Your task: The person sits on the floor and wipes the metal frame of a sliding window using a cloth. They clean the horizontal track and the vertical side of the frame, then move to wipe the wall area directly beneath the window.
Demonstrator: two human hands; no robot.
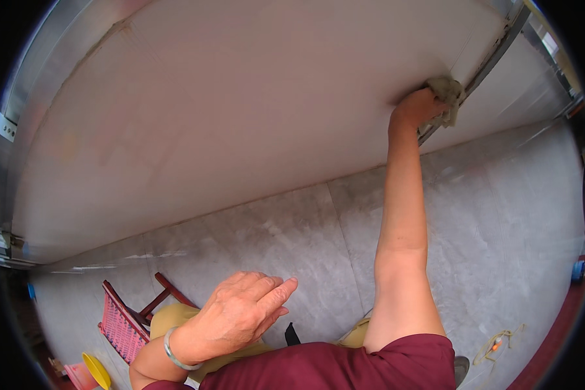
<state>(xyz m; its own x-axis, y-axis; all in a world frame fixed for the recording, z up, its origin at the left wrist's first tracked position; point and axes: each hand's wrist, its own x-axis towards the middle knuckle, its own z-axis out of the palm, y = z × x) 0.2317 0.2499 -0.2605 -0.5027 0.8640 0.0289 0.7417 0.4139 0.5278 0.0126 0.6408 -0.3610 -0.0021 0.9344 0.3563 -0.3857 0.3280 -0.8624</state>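
At the far right my right arm reaches up, and my right hand (419,109) is closed around a crumpled grey-green cloth (445,88). The cloth presses against a broad off-white panel (253,97), right beside the metal strip (497,58) along the panel's right side. My left hand (237,312), with a silver bangle (169,351) on its wrist, hovers in front of my body over the lap. Its fingers are loosely bent and slightly apart, and nothing shows in them; the palm is hidden.
Grey floor tiles (292,240) run along the panel's lower edge. A small folding stool with a pink woven seat (122,325) stands at my left, near a yellow bowl (96,370). A tangled cord with an orange piece (497,343) lies on the floor at the right.
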